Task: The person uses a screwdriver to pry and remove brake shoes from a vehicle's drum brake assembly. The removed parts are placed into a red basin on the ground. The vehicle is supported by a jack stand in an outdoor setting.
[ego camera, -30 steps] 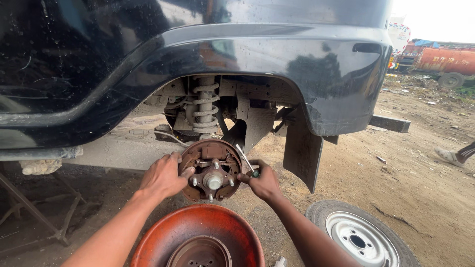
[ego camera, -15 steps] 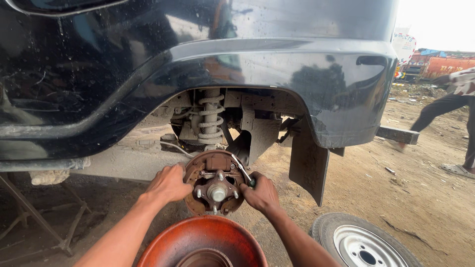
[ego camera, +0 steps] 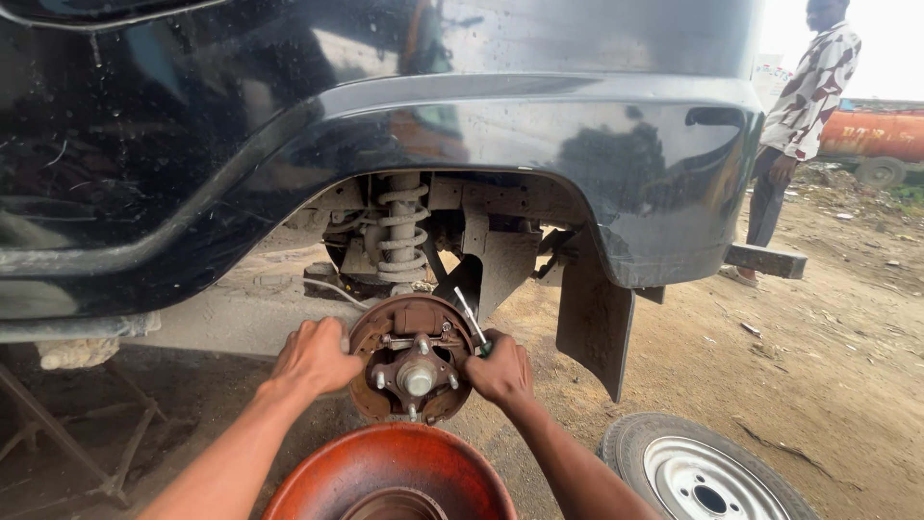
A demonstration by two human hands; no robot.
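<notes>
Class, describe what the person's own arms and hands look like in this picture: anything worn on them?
Both forearms are bare, with no sleeves in view. The left hand and right hand wear no gloves. No watch, ring or band shows on either wrist or the fingers.

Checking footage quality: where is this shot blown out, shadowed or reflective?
Head view: sky at top right is blown out white; the glossy car body carries blurry reflections; the wheel arch is shaded, yet the spring, brake hub and both hands stay sharp in soft daylight.
</notes>
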